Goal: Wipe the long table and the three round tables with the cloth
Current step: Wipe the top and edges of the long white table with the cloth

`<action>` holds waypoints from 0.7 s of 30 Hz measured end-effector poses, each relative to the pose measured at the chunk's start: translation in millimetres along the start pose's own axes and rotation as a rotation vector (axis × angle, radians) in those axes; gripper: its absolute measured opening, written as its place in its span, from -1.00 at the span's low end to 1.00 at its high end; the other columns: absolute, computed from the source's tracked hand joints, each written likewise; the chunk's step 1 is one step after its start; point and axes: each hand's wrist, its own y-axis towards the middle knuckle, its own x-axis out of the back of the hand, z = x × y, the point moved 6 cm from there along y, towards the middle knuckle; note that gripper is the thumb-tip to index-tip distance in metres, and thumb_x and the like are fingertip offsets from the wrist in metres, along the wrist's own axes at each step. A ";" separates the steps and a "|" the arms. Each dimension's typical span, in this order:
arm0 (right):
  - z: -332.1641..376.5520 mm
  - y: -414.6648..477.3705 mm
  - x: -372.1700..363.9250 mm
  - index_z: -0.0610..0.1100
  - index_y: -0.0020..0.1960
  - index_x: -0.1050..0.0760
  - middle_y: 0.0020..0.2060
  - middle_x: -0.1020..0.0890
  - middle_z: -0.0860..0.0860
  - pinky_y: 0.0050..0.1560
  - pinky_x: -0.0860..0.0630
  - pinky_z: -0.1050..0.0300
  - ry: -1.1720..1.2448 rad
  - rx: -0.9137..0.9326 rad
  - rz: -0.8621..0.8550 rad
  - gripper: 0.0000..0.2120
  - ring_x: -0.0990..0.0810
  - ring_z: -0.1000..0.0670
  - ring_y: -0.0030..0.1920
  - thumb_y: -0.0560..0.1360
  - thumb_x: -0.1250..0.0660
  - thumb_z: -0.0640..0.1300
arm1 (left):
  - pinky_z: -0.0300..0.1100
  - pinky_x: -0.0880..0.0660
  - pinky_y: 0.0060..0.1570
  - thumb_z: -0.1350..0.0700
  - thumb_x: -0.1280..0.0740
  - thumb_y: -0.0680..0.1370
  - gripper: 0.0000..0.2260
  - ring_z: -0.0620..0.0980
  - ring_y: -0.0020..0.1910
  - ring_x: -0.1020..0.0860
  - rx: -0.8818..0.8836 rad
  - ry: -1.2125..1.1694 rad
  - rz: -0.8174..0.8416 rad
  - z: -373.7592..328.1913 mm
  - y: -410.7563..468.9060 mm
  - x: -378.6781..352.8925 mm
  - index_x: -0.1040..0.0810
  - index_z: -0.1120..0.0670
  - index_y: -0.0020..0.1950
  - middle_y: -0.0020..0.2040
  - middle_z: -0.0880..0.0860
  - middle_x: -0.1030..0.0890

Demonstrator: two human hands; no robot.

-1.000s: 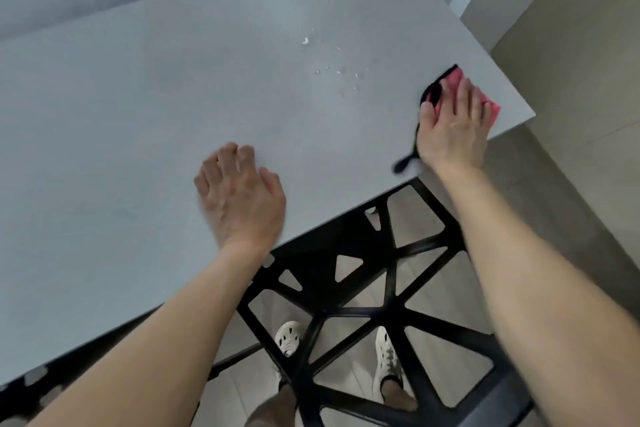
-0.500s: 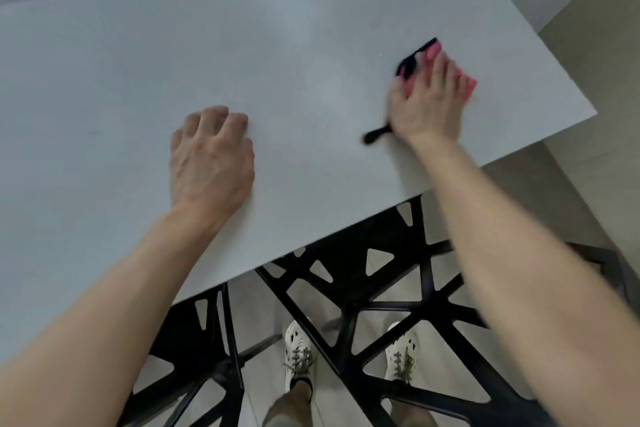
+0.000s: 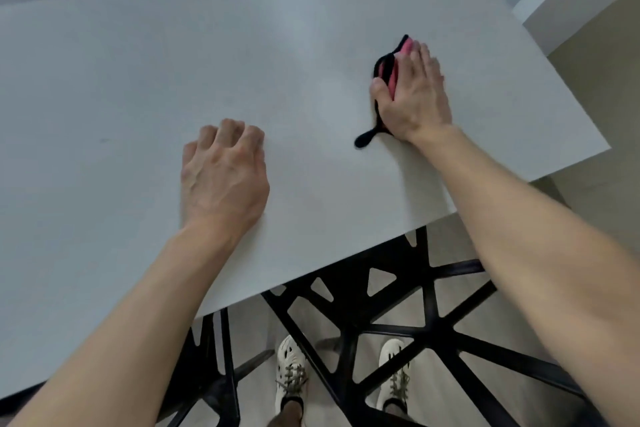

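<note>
The right hand [image 3: 414, 97] lies flat, palm down, on the cloth [image 3: 387, 74]. Its fingers are stretched out straight over the fabric and the thumb is spread to the left along the cloth's side; it presses rather than grips. The cloth is soft and bunched, pink with a black border. A thin black loop or tail of it trails out from under the heel of the hand toward the near edge and ends in a small rounded tip. Most of the cloth is hidden beneath the palm. It sits on the long table [image 3: 138, 80], toward the right end, between the far and near edges and closer to the near right corner than to the far one.

The left hand [image 3: 223, 173] rests on the tabletop near the near edge, well apart from the cloth. Its fingers are bent under at the knuckles and it holds nothing.

The tabletop is a flat, matte, pale grey rectangular slab with a faint fine grain and sharp, thin edges. Beneath the near edge shows a black frame [image 3: 381, 291] of straight bars crossing into triangular openings. Below it, on a smooth light floor [image 3: 595, 87], stand two cream moulded shoes [image 3: 291, 367] with holes and dull laces.
</note>
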 end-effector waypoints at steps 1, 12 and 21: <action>21.5 -8.1 -4.6 -0.25 0.73 -0.13 0.74 -0.11 -0.22 0.73 0.05 -0.18 0.006 0.079 -0.074 -0.25 -0.05 -0.18 0.75 0.71 -0.09 0.20 | 0.16 -0.37 0.28 0.02 -0.21 0.76 -0.77 0.23 0.32 -0.47 0.003 0.003 0.003 -0.3 -0.1 0.8 -0.59 0.03 0.31 0.36 0.07 -0.56; -32.1 -24.5 11.2 -0.12 0.63 -0.42 0.68 -0.30 -0.19 0.68 -0.16 -0.19 0.068 0.466 -0.059 -0.35 -0.26 -0.20 0.69 0.64 -0.17 0.17 | 0.20 -0.41 0.27 0.05 -0.26 0.72 -0.81 0.25 0.28 -0.48 0.107 0.029 0.023 -11.7 9.5 10.8 -0.63 0.04 0.25 0.27 0.09 -0.58; 6.9 -104.1 -5.8 -0.06 0.77 -0.11 0.77 0.00 -0.08 0.74 0.04 -0.18 0.051 0.821 0.154 -0.30 0.07 -0.07 0.77 0.73 -0.12 0.22 | 0.19 -0.33 0.55 -0.16 -0.48 0.57 -0.34 0.18 0.56 -0.33 0.178 -0.016 0.272 -102.7 47.0 11.8 -0.38 -0.06 0.63 0.56 0.07 -0.42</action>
